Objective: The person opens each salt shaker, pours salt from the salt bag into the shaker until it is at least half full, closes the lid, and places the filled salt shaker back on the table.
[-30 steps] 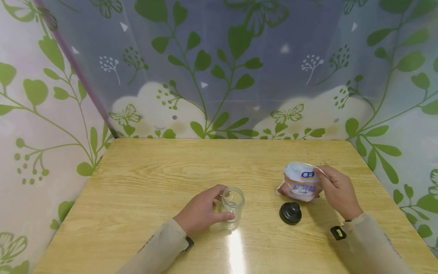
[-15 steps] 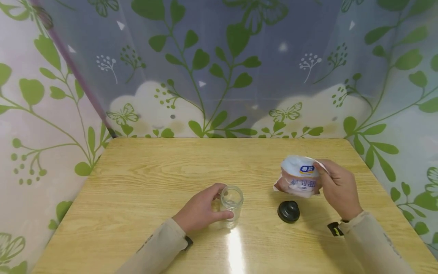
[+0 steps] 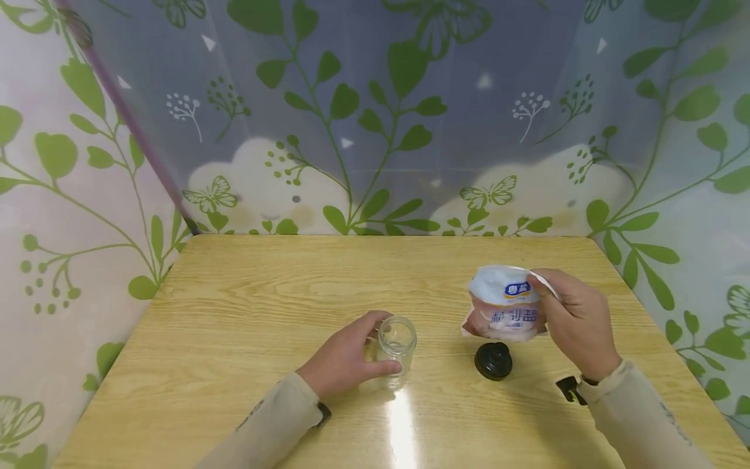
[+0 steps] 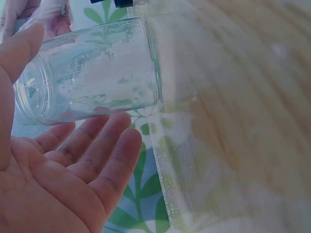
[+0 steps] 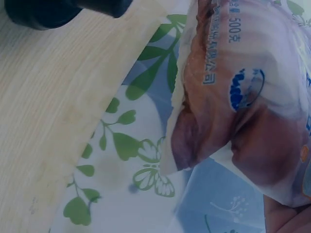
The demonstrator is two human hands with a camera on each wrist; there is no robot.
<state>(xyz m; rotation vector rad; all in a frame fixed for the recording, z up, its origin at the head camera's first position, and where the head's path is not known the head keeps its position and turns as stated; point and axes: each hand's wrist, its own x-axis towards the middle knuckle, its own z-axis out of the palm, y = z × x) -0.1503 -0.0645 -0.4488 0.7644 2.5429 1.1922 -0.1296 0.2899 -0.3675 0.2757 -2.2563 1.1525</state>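
My left hand (image 3: 346, 358) holds a clear glass jar (image 3: 406, 355) between thumb and fingers. The jar stands upright on the table, mouth uncovered. In the left wrist view the fingertips touch the side of the jar (image 4: 107, 73), and a few grains or droplets cling to its glass. My right hand (image 3: 580, 319) grips a plastic bag of salt (image 3: 506, 306) by its upper right corner, to the right of the jar. The bag hangs above the table, its printed front toward me. Close up, the right wrist view shows the bag (image 5: 262, 92), brownish-pink and white with blue print.
A black knobbed lid (image 3: 493, 362) lies on the wooden table (image 3: 281, 280) just in front of the bag, right of the jar. Patterned walls (image 3: 375, 130) with green leaves and butterflies enclose the table's back and sides. Each wrist wears a dark strap.
The right hand has lifted the salt bag slightly and brought it a little to the left. The left hand and the jar have stayed nearly in place.
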